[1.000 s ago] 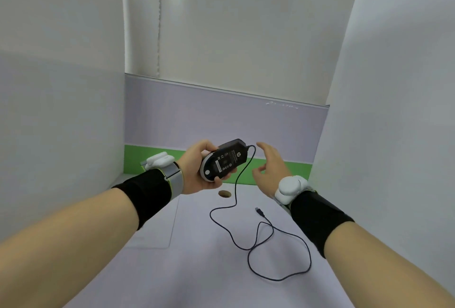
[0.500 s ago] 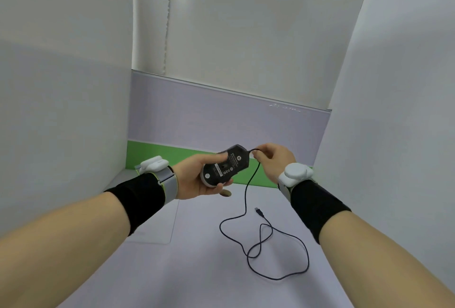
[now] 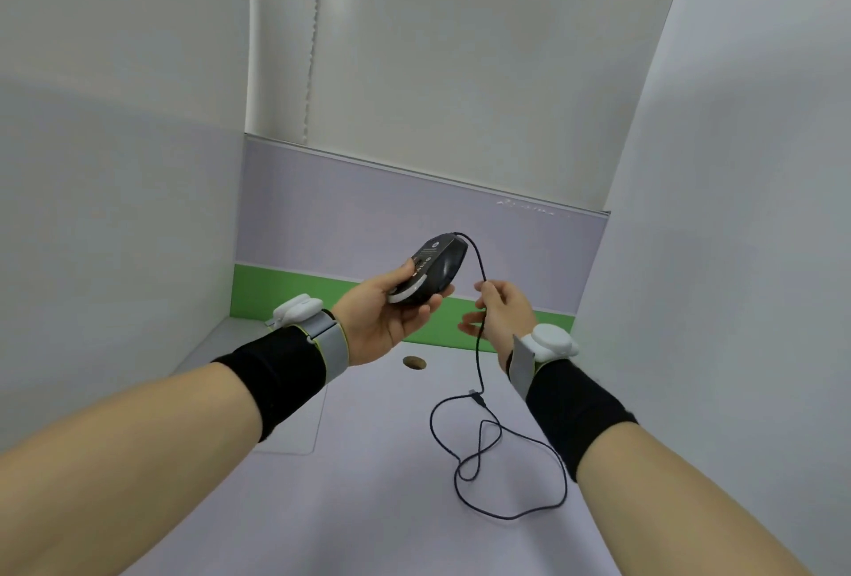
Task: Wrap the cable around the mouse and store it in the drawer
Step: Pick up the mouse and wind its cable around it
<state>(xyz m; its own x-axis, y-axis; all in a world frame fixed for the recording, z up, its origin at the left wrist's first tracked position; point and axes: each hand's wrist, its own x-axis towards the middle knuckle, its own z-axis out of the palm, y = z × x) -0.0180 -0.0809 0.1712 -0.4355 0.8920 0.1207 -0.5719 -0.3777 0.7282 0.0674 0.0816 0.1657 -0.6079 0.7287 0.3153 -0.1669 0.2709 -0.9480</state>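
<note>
The left hand (image 3: 382, 326) has its grip on the mouse (image 3: 433, 269); the right hand (image 3: 502, 317) pinches the cable (image 3: 481, 345). No turn is wound yet, most cable lies loose on the tabletop (image 3: 368, 506), and no drawer is visible.

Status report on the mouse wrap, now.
Left hand gripping mouse. Right hand pinching cable. No turns wound; slack looped on desk. Nothing in the way.

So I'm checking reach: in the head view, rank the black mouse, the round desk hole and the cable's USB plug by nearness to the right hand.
1. Black mouse, just left, held in the left hand.
2. USB plug and round desk hole, below the right hand: too close to call.
</note>
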